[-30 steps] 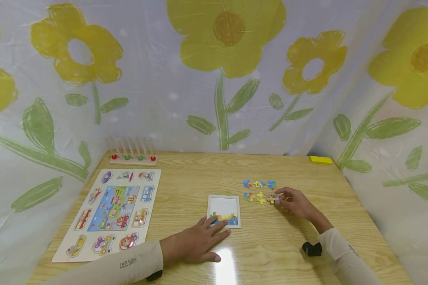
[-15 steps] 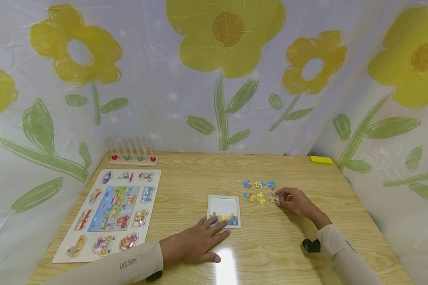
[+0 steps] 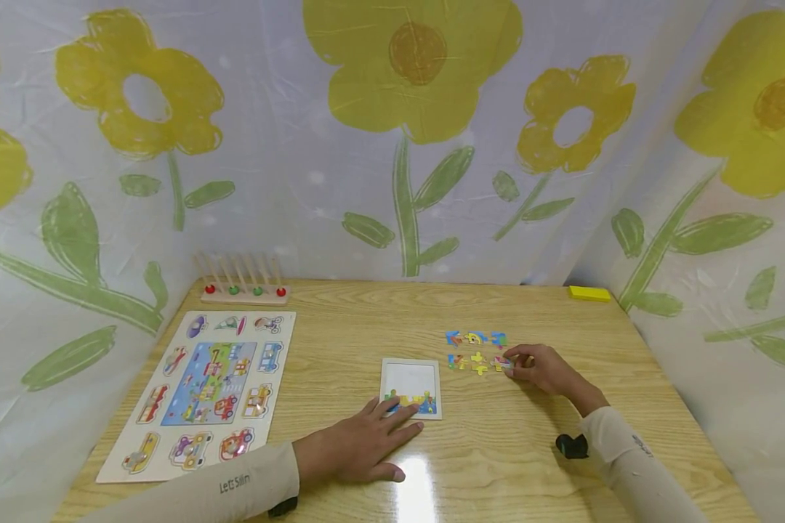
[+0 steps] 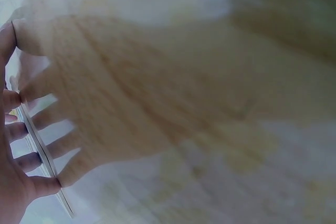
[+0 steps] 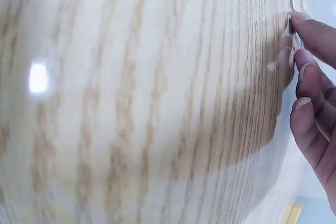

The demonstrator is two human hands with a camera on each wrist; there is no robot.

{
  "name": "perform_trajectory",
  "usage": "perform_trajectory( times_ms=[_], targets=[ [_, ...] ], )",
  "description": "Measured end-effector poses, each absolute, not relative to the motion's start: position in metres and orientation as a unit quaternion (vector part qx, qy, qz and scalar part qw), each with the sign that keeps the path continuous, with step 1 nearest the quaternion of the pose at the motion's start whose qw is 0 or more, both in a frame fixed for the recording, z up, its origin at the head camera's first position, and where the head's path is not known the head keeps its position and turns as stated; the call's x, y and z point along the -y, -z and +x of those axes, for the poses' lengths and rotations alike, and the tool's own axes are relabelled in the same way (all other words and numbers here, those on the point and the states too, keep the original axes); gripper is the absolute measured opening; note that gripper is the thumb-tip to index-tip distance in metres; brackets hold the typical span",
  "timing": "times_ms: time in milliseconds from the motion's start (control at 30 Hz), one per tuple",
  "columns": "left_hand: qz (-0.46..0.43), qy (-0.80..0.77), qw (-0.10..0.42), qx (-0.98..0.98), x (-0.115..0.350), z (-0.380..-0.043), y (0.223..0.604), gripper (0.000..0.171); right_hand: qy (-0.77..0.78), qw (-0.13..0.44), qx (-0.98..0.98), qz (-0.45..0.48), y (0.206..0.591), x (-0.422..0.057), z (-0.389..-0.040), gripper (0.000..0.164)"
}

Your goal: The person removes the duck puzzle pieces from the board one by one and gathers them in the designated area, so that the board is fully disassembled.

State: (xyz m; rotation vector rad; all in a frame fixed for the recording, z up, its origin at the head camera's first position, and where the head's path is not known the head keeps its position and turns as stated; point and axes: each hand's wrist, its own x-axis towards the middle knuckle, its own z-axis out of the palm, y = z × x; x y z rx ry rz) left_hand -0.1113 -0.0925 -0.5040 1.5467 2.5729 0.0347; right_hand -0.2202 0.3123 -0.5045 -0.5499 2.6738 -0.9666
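Note:
My left hand (image 3: pixel 369 444) lies with its fingers spread over the lower edge of a small white puzzle frame (image 3: pixel 411 376). Several joined jigsaw pieces (image 3: pixel 429 404) fill the bottom of that frame, partly hidden by the fingers; the part above is bare white. In the left wrist view, the fingertips of the left hand (image 4: pixel 16 171) meet the frame's thin edge (image 4: pixel 38 144). Farther right, my right hand (image 3: pixel 544 370) pinches a pink and yellow jigsaw piece (image 3: pixel 501 361) between thumb and fingers. The right wrist view has this hand (image 5: pixel 317 90) low over the wood, its other fingers curled.
Loose jigsaw pieces (image 3: pixel 477 363) lie in two short rows left of the right hand. A large vehicle peg puzzle board (image 3: pixel 281 363) covers the left of the table (image 3: pixel 510 450). At the back stand a peg rack with beads (image 3: pixel 245 294) and a yellow block (image 3: pixel 589 293).
The jigsaw piece has turned in my right fingers while the hand stays at nearly the same spot. My left hand has not moved on the frame.

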Motion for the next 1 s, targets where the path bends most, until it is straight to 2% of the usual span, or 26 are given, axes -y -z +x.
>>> perform_trajectory(
  times_ms=[300,533,1000],
  targets=[
    [0.513,-0.01,0.072,-0.855,0.092,-0.111,0.502,0.072,0.332,0.118,-0.917,-0.187,0.505,-0.312,-0.218,0.031],
    [0.514,-0.017,0.079,-0.854,0.091,-0.112,0.502,0.071,0.354,0.133,-0.91,-0.171,0.5,-0.313,-0.214,0.036],
    [0.507,-0.023,0.101,-0.856,0.091,-0.115,0.495,0.067,0.34,0.097,-0.916,-0.188,0.487,-0.306,-0.211,0.03]
  ],
)
